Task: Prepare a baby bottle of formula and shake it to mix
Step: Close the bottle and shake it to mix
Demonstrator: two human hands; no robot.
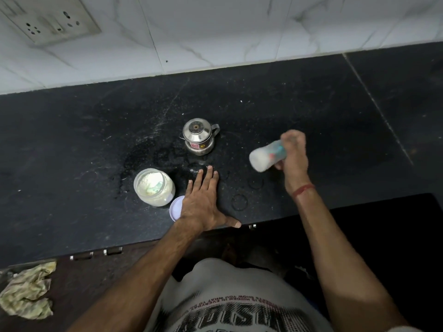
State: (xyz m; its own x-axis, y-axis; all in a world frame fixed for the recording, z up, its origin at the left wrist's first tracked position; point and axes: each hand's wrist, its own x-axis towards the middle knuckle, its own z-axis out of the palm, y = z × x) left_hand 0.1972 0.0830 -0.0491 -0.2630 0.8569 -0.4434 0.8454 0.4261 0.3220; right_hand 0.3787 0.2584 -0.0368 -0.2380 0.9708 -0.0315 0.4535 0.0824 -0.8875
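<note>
My right hand [293,152] grips a baby bottle [263,158] above the black counter; the bottle lies tilted, its milky white base pointing left, and it is blurred by motion. My left hand [203,202] rests flat on the counter [84,144] with fingers spread straight, the thumb along the front edge. An open plastic jar of white formula powder [153,186] stands just left of that hand, with a scoop partly buried in it. The jar's pale lid [176,208] lies flat, half hidden under my left hand.
A small steel kettle with lid and handle [198,136] stands behind my left hand. Wet ring marks and spilled powder dot the counter. A white marble wall with a socket plate [50,19] is behind. A crumpled cloth [26,291] lies lower left.
</note>
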